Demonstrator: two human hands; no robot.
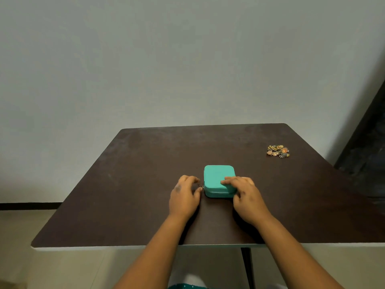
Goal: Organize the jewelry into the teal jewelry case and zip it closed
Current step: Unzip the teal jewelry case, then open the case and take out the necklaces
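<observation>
The teal jewelry case [216, 174] lies closed near the middle of the dark table [145, 163]. My right hand [244, 195] rests on its near right corner, fingers lying over the lid and thumb against the front side. My left hand [184, 197] is at the case's left side and pinches the small metal zipper pull [201, 186] between thumb and fingers. A small pile of gold and orange jewelry [278, 151] sits far off at the table's back right.
A pale wall stands right behind the table's far edge. The table's white front edge [125, 248] runs just below my forearms. A dark panel [366, 142] rises at the right.
</observation>
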